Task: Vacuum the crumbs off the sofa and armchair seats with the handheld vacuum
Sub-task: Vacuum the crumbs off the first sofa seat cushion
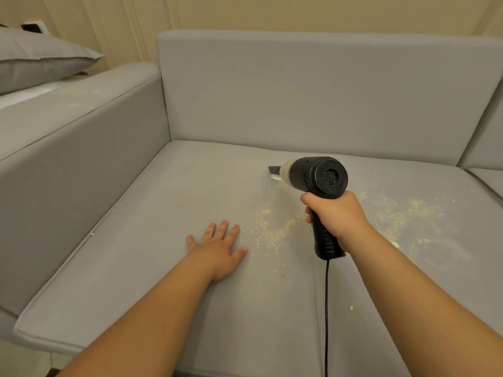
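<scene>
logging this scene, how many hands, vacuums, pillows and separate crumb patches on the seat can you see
Hands: 2, left hand flat on the seat cushion, right hand gripping the vacuum
Handheld vacuum: 1
Pillow: 1
Crumb patches: 2, middle patch and right patch
Total: 6

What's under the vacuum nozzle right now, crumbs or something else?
A small white scrap lies on the seat cushion just below the vacuum nozzle tip. The vacuum body hides the fabric directly beneath it, so crumbs there cannot be seen.
</scene>
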Available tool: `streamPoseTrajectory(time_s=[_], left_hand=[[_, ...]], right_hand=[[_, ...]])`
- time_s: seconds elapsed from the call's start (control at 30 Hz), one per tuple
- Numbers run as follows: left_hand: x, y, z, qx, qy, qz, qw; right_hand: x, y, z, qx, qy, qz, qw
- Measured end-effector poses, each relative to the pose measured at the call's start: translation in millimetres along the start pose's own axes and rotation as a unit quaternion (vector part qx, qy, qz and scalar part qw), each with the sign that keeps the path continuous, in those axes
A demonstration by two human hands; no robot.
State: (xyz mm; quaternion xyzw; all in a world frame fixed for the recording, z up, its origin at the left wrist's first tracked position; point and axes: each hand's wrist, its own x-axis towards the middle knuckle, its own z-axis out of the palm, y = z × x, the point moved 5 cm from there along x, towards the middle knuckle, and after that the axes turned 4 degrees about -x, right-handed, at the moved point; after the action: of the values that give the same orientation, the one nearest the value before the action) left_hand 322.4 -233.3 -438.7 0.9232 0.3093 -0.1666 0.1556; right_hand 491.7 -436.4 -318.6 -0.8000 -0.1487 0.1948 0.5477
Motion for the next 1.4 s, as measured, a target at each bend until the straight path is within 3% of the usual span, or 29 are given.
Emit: streamPoseTrajectory(time_s=[0.33,0.57,0.8,1.13,1.4], left_hand=[[1,1,0,0.0,0.006,0.002,1.0],[-1,4,-2,-0.001,0.01,0.017,1.0],[2,20,2,0.001,0.017,0.056,0.998],[9,22,4,-0.003,0.019,0.051,0.999],[10,21,5,-0.004,0.023,0.05,0.998]], right_hand=[[-3,-1,-4,0.002,-0.048,0.021,0.999],[-7,-13,-39,0.106,0.043,0.036,0.993],[4,7,-45,0.067,0.069,0.049,0.994],[16,11,-33,0.034,0.027,0.045,0.998],[13,15,-45,0.039,0.053,0.045,0.997]])
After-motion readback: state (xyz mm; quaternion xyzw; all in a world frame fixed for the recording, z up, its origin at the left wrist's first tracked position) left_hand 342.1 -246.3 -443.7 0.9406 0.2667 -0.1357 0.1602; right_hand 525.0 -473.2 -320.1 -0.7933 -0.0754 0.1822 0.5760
